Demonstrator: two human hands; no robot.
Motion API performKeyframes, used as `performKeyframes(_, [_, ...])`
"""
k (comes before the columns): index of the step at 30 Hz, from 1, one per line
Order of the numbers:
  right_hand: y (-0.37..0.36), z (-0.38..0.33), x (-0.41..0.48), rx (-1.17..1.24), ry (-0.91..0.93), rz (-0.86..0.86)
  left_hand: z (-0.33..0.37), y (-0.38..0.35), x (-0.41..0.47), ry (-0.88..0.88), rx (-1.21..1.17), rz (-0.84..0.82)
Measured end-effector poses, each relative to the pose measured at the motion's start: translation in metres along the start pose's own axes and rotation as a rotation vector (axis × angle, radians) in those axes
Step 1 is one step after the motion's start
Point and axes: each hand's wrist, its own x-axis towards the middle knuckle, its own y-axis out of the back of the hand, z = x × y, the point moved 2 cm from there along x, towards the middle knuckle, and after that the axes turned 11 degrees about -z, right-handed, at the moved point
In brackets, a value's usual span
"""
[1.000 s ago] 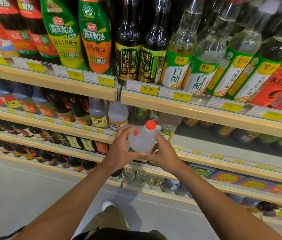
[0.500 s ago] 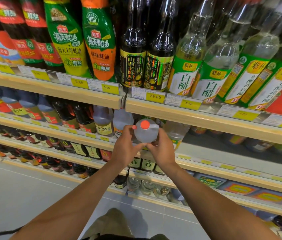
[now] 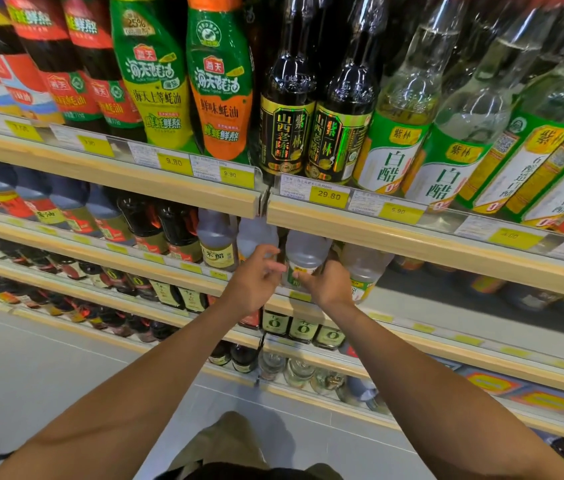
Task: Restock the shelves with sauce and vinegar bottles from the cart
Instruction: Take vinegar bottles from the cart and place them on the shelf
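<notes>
The right hand grips the lower part of the vinegar bottle, fingers curled across its label from the right. The left hand sits just beside the bottle's left side, fingers loosely curled and holding nothing; whether its fingertips touch the plastic cannot be told. The clear bottle stands upright on the second shelf, long axis vertical, neck pointing up and hidden behind the edge of the upper shelf. It stands between a similar clear bottle on its left and another with a green label on its right, close to both.
</notes>
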Motion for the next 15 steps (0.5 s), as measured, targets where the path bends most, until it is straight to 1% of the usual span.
performKeyframes(3, [0.004, -0.004, 0.001, -0.013, -0.055, -0.062, -0.013, 0.017, -0.009, -0.057, 0.236, 0.152])
performKeyframes(5, [0.008, -0.006, -0.001, -0.016, -0.083, -0.097, -0.017, 0.025, -0.011, -0.070, 0.414, 0.200])
performKeyframes(7, [0.012, -0.008, -0.003, -0.045, -0.101, -0.120, -0.020, 0.030, -0.014, -0.060, 0.602, 0.174])
performKeyframes(8, [0.012, -0.009, -0.003, -0.055, -0.111, -0.129, -0.019, 0.031, -0.015, -0.061, 0.652, 0.166])
performKeyframes(13, [0.007, -0.020, -0.003, -0.091, -0.131, -0.126, -0.020, 0.026, -0.021, -0.051, 0.833, 0.134])
performKeyframes(15, [0.004, -0.026, -0.003, -0.090, -0.139, -0.134, -0.022, 0.023, -0.021, -0.029, 0.858, 0.116])
